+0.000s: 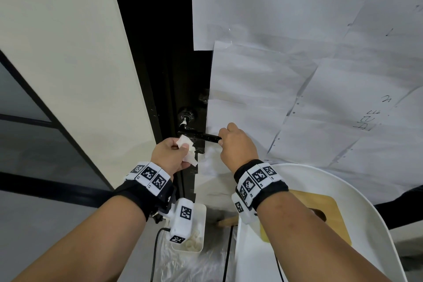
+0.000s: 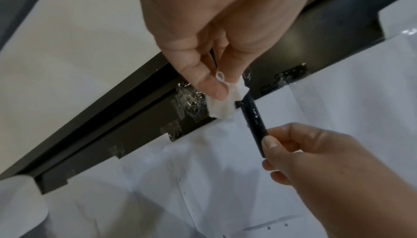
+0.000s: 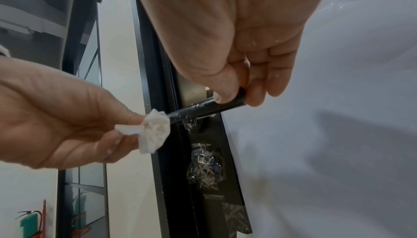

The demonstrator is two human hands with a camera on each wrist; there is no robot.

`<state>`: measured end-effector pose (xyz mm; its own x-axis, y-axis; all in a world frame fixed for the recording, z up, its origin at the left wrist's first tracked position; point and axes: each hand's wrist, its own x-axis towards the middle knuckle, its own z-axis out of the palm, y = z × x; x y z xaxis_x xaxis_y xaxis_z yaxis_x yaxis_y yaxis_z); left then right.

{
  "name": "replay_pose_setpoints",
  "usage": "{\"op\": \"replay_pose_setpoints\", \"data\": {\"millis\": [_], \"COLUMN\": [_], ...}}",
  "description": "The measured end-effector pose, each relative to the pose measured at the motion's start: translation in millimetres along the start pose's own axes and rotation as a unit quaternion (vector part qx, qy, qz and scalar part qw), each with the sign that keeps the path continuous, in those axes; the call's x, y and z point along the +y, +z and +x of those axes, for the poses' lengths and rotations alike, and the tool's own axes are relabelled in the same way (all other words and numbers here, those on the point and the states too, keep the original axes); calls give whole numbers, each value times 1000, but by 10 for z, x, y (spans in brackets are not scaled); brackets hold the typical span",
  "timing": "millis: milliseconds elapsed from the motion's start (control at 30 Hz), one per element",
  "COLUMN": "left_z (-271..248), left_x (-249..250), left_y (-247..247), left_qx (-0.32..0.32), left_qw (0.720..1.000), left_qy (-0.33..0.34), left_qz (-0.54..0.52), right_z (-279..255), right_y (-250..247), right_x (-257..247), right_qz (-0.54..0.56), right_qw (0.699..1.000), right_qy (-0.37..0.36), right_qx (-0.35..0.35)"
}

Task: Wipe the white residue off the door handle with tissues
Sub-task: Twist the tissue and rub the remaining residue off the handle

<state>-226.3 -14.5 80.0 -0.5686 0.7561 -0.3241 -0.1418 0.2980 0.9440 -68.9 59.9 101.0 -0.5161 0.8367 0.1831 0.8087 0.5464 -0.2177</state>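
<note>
Very little can be read here. The white paper sheets [image 1: 320, 89] taped over the door carry a few faint handwritten marks near their right edge — one short mark higher up and a longer scrawl just below it — but the strokes are too pale and skewed to make out as letters or numbers. The wrist bands [image 1: 148, 175] bear only black-and-white square code markers — patterns, not words.

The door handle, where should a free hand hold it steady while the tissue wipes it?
Hold the door handle at its free tip, coming from the door side, as the right hand does now. The bar sticks out level, and the left hand works the tissue at the pivot end, so the tip is clear.
</note>
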Motion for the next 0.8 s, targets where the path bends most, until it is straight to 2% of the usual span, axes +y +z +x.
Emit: {"op": "replay_pose_setpoints", "data": {"millis": [133,233,300,400,533,700,800], "left_z": [-84,-97,-79,-28,-10,-9,-16], "left_x": [102,172,187,196,184,100,-19], "left_y": [-4,7,43,105,208,187,95], "left_qx": [29,73,91,93,66,37,-13], "left_qw": [990,944,918,905,896,871,877], "left_qy": [124,243,288,305,317,362,326], "left_qz": [58,208,256,282,304,332,352], "right_z": [5,6,4,1,2,10,4], "right_y": [3,7,5,-9,-20,-19,-23], "right_x": [-3,-9,-10,-14,-13,-16,-7], "right_qz": [2,4,5,1,-3,-3,-4], "right_qw": [1000,1000,1000,1000,1000,1000,1000], "right_qy": [3,6,5,3,1,1,1], "right_qx": [1,0,-2,-2,-3,-6,-4]}}
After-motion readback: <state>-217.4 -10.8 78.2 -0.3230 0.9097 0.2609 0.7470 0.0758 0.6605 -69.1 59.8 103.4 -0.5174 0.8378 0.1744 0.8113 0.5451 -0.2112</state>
